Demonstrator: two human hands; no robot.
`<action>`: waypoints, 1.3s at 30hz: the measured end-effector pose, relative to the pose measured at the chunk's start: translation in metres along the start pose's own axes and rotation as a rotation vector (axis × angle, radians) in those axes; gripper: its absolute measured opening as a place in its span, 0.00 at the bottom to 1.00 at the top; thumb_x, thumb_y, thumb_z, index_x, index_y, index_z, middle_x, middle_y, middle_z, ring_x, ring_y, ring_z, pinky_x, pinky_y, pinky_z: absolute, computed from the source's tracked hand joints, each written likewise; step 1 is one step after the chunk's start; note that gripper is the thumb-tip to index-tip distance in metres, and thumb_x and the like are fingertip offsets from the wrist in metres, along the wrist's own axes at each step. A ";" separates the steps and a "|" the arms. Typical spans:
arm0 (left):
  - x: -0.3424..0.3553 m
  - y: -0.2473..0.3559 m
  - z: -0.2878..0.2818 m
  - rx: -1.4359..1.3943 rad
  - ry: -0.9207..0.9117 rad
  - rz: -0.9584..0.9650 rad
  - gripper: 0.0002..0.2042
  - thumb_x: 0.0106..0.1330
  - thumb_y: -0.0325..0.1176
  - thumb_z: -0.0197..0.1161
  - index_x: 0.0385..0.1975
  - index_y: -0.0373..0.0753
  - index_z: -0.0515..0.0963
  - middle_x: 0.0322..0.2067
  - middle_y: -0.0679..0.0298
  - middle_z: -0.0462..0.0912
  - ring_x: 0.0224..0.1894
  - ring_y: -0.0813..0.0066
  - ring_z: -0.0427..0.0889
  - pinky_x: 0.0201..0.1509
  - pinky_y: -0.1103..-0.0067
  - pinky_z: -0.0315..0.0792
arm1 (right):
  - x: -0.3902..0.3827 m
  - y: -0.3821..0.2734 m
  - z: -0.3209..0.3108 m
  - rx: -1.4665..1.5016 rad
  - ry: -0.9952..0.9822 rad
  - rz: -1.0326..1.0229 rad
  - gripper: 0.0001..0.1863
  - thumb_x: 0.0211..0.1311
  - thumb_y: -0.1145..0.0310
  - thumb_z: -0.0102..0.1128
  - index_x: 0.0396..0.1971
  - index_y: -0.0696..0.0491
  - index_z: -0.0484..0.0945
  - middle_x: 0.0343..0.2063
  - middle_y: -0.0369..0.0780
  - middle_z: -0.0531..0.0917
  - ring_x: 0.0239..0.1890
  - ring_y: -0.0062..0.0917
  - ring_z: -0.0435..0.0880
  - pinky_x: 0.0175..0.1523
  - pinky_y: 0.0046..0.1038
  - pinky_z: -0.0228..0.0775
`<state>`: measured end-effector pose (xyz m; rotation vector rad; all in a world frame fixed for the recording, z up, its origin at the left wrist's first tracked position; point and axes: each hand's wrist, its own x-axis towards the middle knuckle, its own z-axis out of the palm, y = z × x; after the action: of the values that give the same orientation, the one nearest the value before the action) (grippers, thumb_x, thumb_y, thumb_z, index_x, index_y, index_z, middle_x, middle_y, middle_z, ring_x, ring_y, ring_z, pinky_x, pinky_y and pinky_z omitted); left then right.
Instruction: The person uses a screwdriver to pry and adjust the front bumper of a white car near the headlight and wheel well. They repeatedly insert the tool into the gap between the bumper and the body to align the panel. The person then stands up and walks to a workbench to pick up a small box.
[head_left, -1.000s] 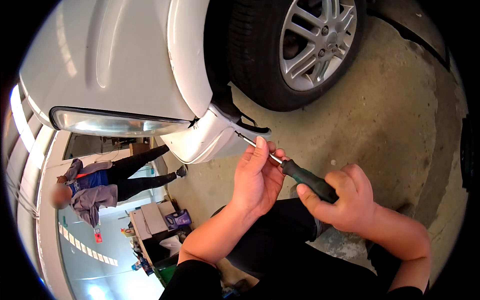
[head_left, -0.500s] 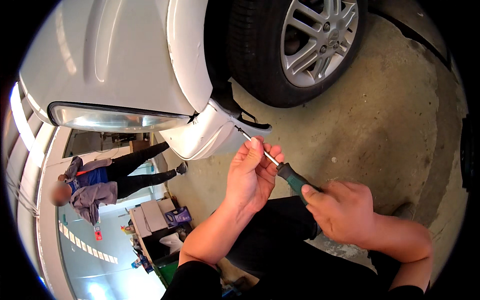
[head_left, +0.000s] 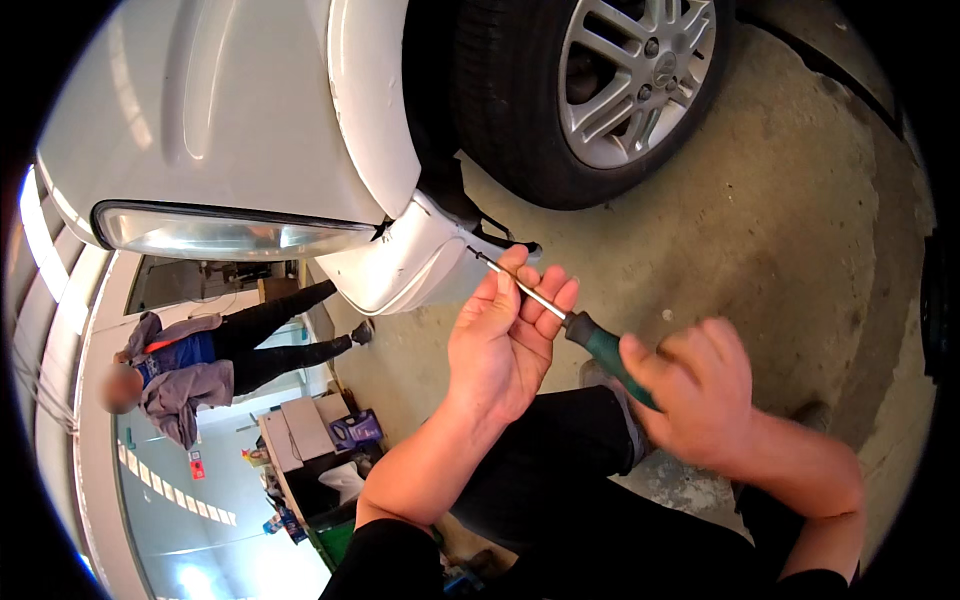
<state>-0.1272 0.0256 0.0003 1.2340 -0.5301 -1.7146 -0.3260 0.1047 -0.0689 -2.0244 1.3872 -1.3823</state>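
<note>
A screwdriver with a green and black handle and a thin metal shaft slants between my hands. The thumb and fingers of my left hand pinch its shaft. Around the rear of the handle, my right hand is curled, its fingers slightly blurred and partly lifted. The dark tip ends beside the edge of the white bumper, below the wheel arch. Whether it touches the bumper, or carries a small screw, I cannot tell.
A black tire with a silver alloy wheel stands above my hands. The headlight is at left. Farther off, a person stands near a cluttered cabinet. My black-trousered leg is bent below my hands on the concrete floor.
The fingers of my right hand have loosened and shifted round the handle. My left hand and the shaft have moved slightly up, and the car sits a little farther left in view.
</note>
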 end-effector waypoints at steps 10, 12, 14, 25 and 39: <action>0.005 0.003 0.009 -0.002 0.000 0.028 0.15 0.78 0.30 0.48 0.60 0.34 0.68 0.44 0.62 0.80 0.52 0.64 0.81 0.69 0.59 0.71 | 0.010 -0.006 -0.004 0.123 0.093 0.015 0.13 0.54 0.66 0.71 0.38 0.49 0.80 0.32 0.38 0.75 0.25 0.31 0.72 0.25 0.27 0.66; 0.003 0.003 0.006 0.002 -0.043 0.001 0.16 0.78 0.31 0.49 0.62 0.34 0.67 0.44 0.62 0.80 0.51 0.66 0.81 0.67 0.61 0.72 | 0.010 -0.004 0.001 0.015 0.168 -0.091 0.11 0.47 0.68 0.73 0.31 0.47 0.81 0.33 0.37 0.73 0.26 0.29 0.70 0.25 0.26 0.65; 0.003 0.003 0.003 -0.013 -0.100 -0.032 0.17 0.77 0.33 0.52 0.61 0.35 0.68 0.43 0.63 0.80 0.50 0.68 0.81 0.63 0.64 0.74 | 0.012 -0.004 0.010 -0.062 0.277 -0.160 0.10 0.40 0.70 0.75 0.22 0.45 0.80 0.33 0.36 0.70 0.26 0.28 0.67 0.24 0.26 0.63; 0.009 -0.002 -0.015 0.063 -0.079 -0.012 0.12 0.74 0.33 0.58 0.54 0.40 0.74 0.42 0.64 0.83 0.48 0.71 0.83 0.61 0.70 0.78 | 0.017 -0.001 -0.013 0.549 0.063 0.207 0.23 0.56 0.60 0.71 0.49 0.53 0.78 0.36 0.39 0.77 0.30 0.29 0.78 0.31 0.28 0.69; 0.021 0.012 -0.010 -0.109 0.126 -0.012 0.10 0.75 0.37 0.58 0.46 0.37 0.75 0.48 0.62 0.81 0.51 0.71 0.82 0.64 0.72 0.76 | 0.012 0.000 -0.005 0.388 -0.147 0.306 0.21 0.50 0.77 0.70 0.47 0.52 0.82 0.35 0.40 0.72 0.29 0.29 0.79 0.34 0.29 0.72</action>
<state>-0.1150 0.0034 -0.0053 1.2591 -0.3506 -1.6408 -0.3294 0.0957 -0.0599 -1.5580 1.1947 -1.2275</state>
